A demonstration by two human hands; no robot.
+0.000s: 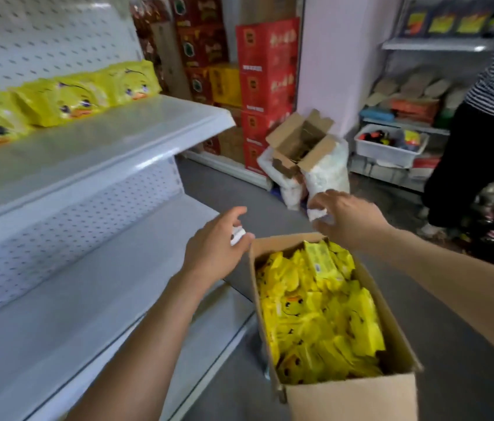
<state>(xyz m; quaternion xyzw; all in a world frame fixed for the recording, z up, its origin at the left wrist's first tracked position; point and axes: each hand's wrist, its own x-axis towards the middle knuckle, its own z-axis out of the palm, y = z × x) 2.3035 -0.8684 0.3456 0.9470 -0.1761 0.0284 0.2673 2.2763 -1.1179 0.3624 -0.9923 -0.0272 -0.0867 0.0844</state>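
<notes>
An open cardboard box (pixel 352 396) stands on the grey floor, filled with several yellow duck-face packets (pixel 321 311). My left hand (pixel 215 250) hovers at the box's far left corner, its fingers curled round a small white object (pixel 237 235). Above the box's far edge, my right hand (pixel 352 220) pinches a crumpled white piece (pixel 318 213); blur hides what it is. More of the same yellow packets (pixel 66 98) lie in a row at the back of the upper white shelf (pixel 112 141) on the left.
Bare white lower shelves (pixel 66 299) run along the left. Red and yellow cartons (pixel 265 83) are stacked at the back. An open brown box (pixel 300 141) sits on white sacks (pixel 327 174). A person in a striped top (pixel 482 123) stands at the right beside a white bin (pixel 388 147).
</notes>
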